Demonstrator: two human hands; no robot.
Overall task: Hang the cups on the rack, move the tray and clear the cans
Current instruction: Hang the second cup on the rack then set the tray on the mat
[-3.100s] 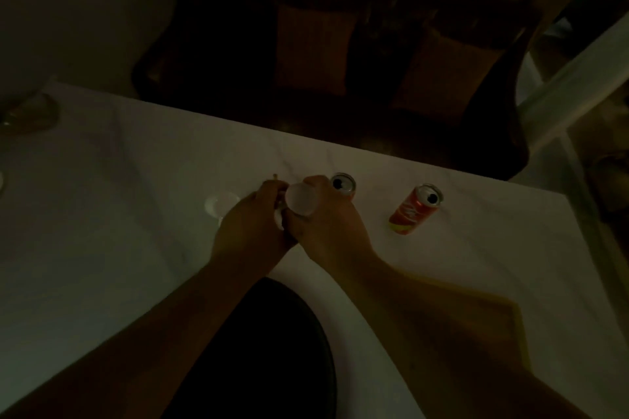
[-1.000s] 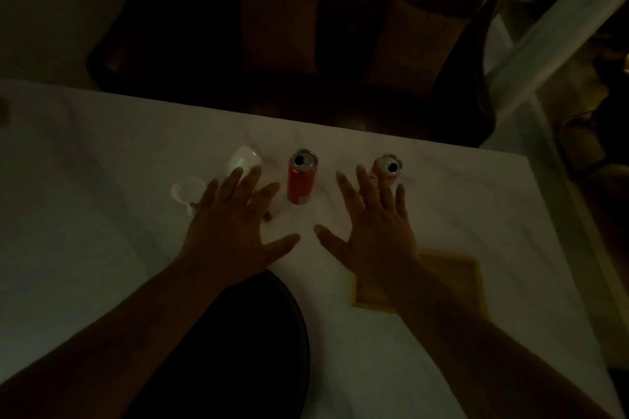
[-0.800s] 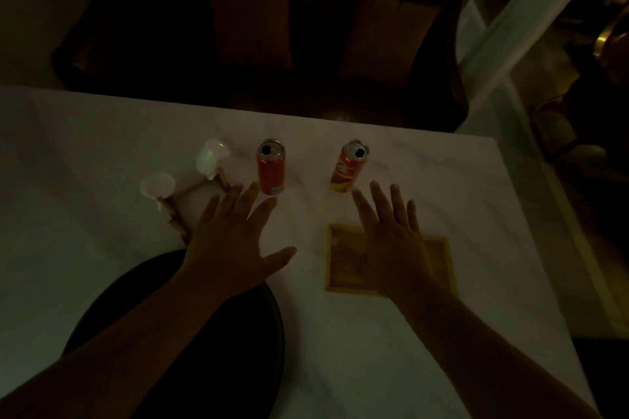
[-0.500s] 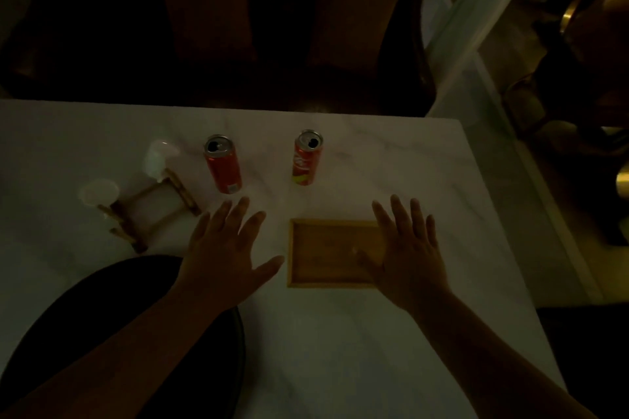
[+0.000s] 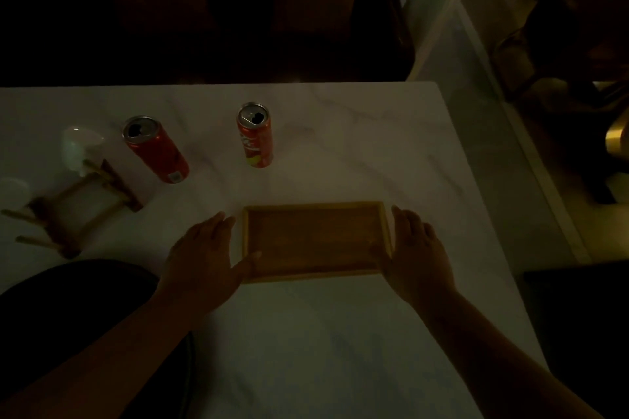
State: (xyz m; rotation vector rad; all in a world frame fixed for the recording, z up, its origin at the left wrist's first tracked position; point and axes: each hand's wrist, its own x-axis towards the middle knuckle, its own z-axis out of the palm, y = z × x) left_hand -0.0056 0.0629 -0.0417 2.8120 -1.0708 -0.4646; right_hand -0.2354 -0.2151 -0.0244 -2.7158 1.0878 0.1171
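Both hands have been brought to the tray since half a second ago: the left hand [image 5: 204,258], then flat on the table to the tray's left, is now set against its left end, and the right hand [image 5: 417,255], then spread over the tray's right part, has been shifted to its right end. Everything on the table is seen further right and lower than before — the view has been turned.

On the white marble table [image 5: 340,333] the wooden tray [image 5: 313,241] lies empty and flat, near the front, between the two hands. Its left rim is touched by the left thumb, which is laid over the near-left corner, while the fingers [image 5: 221,219] are held loosely open along the outside of that end. The right fingers [image 5: 401,218] are likewise extended along the outside of the right end, with the thumb at the near-right corner. Neither hand is clenched; whether the tray is actually being squeezed cannot be told in the dim light.

Behind the tray two red cans stand upright, well apart — the left can [image 5: 155,148] and the right can [image 5: 255,134]. Far left, the wooden rack [image 5: 81,204] is seen with one white cup [image 5: 80,150] at its far end and another cup [image 5: 12,190] at the frame's edge.
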